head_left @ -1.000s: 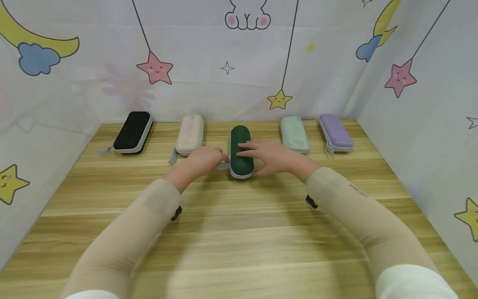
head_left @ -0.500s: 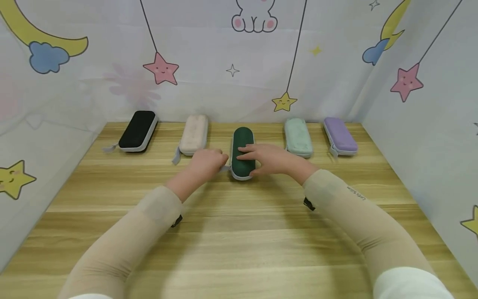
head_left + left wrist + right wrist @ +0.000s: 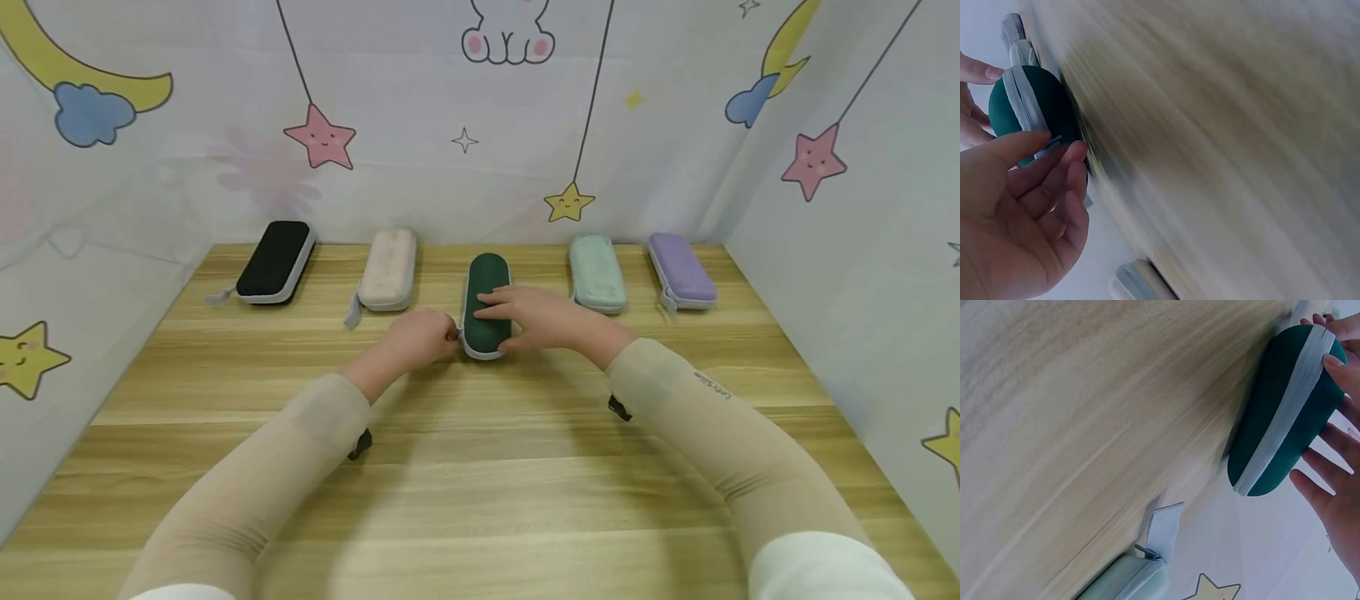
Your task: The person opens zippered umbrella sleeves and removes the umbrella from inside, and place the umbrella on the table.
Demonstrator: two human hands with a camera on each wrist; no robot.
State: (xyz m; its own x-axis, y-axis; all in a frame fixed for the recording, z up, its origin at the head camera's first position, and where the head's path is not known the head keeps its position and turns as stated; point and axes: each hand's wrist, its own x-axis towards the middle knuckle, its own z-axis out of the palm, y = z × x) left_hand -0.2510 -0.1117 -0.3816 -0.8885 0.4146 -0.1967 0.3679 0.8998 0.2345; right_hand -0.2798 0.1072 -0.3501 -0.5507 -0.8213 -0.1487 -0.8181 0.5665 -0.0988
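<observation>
A dark green zip case with a grey zip band lies in the middle of the row at the back of the wooden table. My left hand is at its near left side. In the left wrist view, thumb and forefinger pinch the zipper pull, which their tips partly hide. On the case's right side my right hand rests with spread, fairly straight fingers across the lid. Its thumb touches the zip band in the right wrist view. The zip looks closed along the visible band.
Left of the green case lie a black case and a cream case. To its right are a mint case and a purple case. A patterned cloth wall stands close behind the row.
My left hand has shifted slightly closer to the green case's near left edge, covering the grey pull tab. My right thumb has come in against the case. The view has shifted a little.
</observation>
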